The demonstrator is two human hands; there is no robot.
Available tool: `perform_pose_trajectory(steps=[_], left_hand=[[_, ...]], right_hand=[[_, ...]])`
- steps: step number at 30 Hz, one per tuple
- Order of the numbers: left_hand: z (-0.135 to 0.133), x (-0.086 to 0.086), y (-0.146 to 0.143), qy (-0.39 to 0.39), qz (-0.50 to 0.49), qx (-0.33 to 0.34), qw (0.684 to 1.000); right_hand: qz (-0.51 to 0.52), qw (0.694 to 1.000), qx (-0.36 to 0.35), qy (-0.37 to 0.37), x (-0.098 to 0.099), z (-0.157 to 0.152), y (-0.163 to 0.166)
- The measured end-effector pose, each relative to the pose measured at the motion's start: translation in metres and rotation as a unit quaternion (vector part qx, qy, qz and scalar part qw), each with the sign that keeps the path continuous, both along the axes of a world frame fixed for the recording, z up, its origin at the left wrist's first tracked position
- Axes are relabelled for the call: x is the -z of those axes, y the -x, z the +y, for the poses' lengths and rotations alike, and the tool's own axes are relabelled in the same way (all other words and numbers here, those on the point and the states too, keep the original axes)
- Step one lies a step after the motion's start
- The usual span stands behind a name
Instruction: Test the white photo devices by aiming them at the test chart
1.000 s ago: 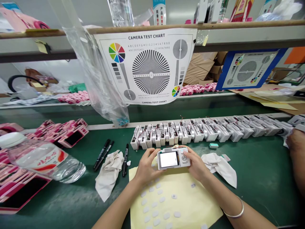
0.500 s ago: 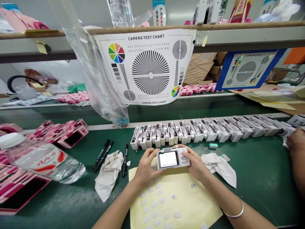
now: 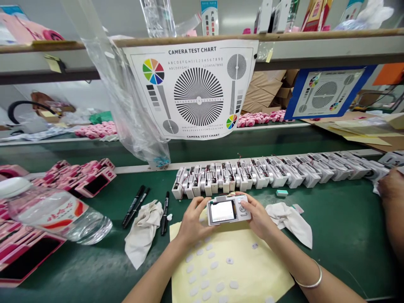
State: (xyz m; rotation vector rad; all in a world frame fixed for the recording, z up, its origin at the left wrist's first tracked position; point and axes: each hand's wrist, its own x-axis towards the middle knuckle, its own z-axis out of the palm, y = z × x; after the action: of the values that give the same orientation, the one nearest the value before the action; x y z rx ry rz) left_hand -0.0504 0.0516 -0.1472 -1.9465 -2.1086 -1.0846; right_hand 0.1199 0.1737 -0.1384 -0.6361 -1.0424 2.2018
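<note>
A white digital camera (image 3: 223,209) is held up between my two hands, its bright screen towards me. My left hand (image 3: 194,221) grips the camera's left edge with thumb and fingers. On the other side my right hand (image 3: 257,214) holds the camera's right end, the thumb lying by its buttons. Below lies a yellow sheet (image 3: 246,273) dotted with several small pale oval stickers (image 3: 220,287). Behind the camera a long row of white camera bodies (image 3: 244,174) with bare wires and circuit parts stands on the green table.
A camera test chart (image 3: 198,90) hangs from the shelf ahead. Left are a water bottle (image 3: 63,212), pink cameras (image 3: 96,179), black markers (image 3: 134,206) and a white cloth (image 3: 143,233). Another cloth (image 3: 292,221) lies right. Another person's hand (image 3: 391,189) is at the far right.
The camera's screen picture differs slightly, with a little more dark along its lower edge. My hands keep the same hold, and the whole view has shifted very slightly.
</note>
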Motion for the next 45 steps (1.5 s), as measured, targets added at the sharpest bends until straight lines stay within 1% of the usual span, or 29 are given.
perform_pose_trajectory(steps=[11,19,23,26,30,36,41,45], left_hand=[[-0.001,0.001,0.001,0.007,-0.008,-0.002,1.0],[0.0,0.001,-0.001,0.023,-0.02,-0.003,1.0],[0.0,0.0,0.0,0.042,-0.027,0.002,0.999],[0.0,-0.001,0.0,0.066,-0.029,0.025,0.997],[-0.001,-0.003,-0.001,0.083,-0.012,0.068,0.994],[-0.004,-0.014,-0.005,0.093,0.042,0.087,0.991],[-0.005,-0.022,-0.016,0.11,0.083,0.079,0.987],[-0.002,-0.026,-0.027,0.127,0.103,0.06,0.985]], right_hand=[[-0.004,1.0,-0.019,-0.02,0.001,0.001,0.0],[-0.053,0.997,-0.018,-0.049,-0.002,0.0,-0.001],[-0.099,0.99,-0.026,-0.099,0.0,-0.001,-0.001],[-0.129,0.981,-0.03,-0.144,0.004,-0.003,0.001],[-0.138,0.971,-0.042,-0.189,0.007,-0.005,0.002],[-0.139,0.962,-0.041,-0.231,0.006,-0.011,0.001],[-0.131,0.961,-0.037,-0.239,0.003,-0.014,-0.002],[-0.102,0.953,-0.03,-0.284,0.001,-0.012,-0.007]])
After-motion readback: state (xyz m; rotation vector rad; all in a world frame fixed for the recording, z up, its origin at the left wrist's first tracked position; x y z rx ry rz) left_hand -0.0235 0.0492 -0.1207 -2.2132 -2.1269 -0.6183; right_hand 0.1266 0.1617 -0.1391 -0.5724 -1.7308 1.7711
